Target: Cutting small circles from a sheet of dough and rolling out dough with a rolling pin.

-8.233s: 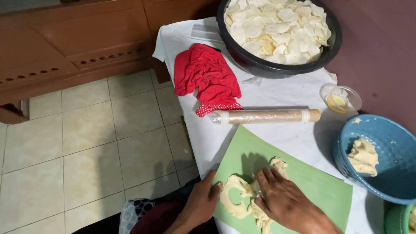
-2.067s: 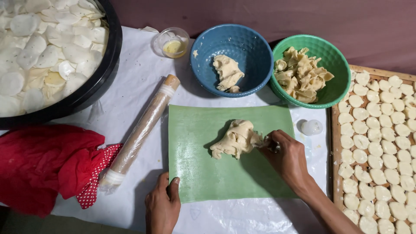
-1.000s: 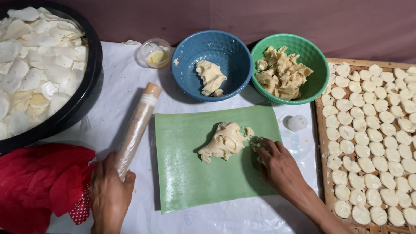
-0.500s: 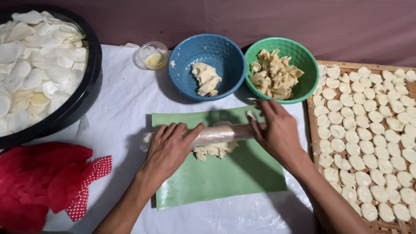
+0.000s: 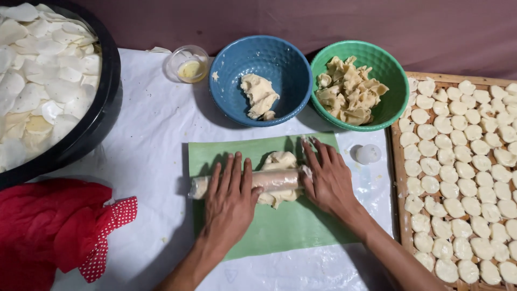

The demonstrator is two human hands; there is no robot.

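Pale dough lies at the middle of the green mat, pinned under a plastic-wrapped rolling pin that runs crosswise over it. Both hands press flat on the pin, fingers spread wide rather than curled: the left hand near its left end, the right hand at its right end.

The lump looks thick and uneven, so a hard push could squeeze it off the mat's far edge, or it may cling to the wrap and lift with the pin. The mat rests loose on a white sheet, and a forward shove might slide it toward the blue bowl and green bowl just beyond, both holding dough scraps.

Near the right hand sits a small round cutter, with a wooden tray of cut rounds beside it. A small glass cup and a black basin of thin slices stand to the left, a red cloth in front. Behind runs a plain purplish wall
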